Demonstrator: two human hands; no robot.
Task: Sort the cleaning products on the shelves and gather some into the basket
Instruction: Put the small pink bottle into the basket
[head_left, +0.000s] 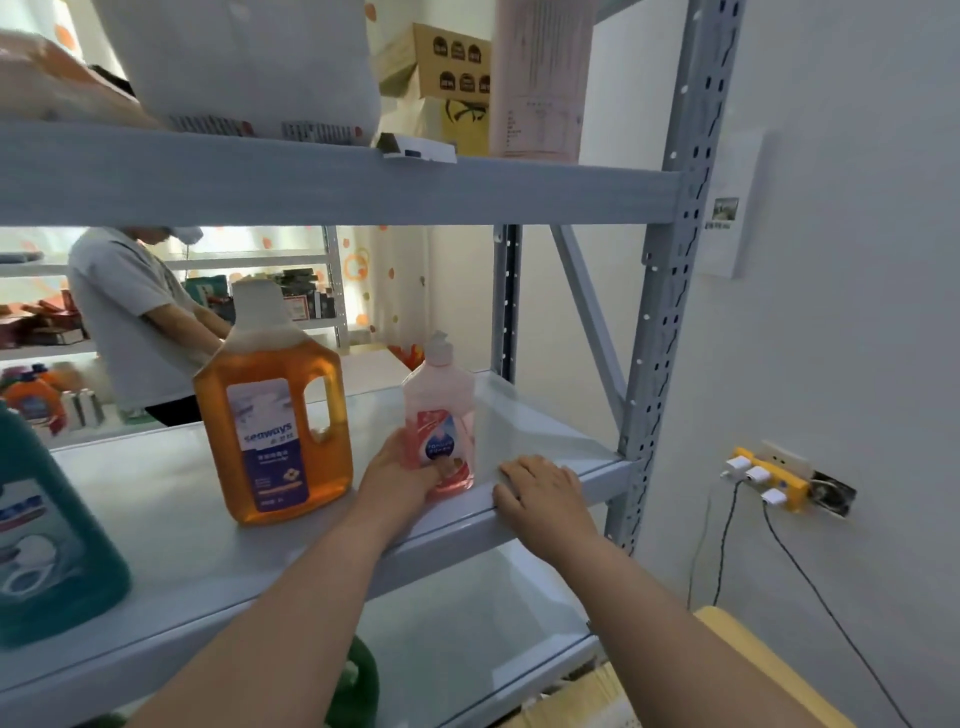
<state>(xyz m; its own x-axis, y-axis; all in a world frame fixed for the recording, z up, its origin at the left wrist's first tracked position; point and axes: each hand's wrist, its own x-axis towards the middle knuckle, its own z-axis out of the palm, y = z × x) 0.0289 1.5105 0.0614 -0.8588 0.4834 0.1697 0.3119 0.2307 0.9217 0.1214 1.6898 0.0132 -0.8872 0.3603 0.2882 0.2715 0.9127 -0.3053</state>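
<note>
Jug of orange liquid (275, 415) stands beside pink bottle (440, 410) gripped by left hand (400, 478); right hand (545, 493) rests flat on shelf (156, 519).

3 bottles on the middle shelf (171, 499), 1 amber jug (275, 415) mid-shelf, 1 small pink bottle (441, 410) by the front edge, 1 teal jug (47, 545) at the left edge, 2 hands, left hand (402, 480), right hand (545, 491), 3 white plugs (757, 473) on 1 yellow power strip (787, 483), 1 other person (130, 322) behind
</note>
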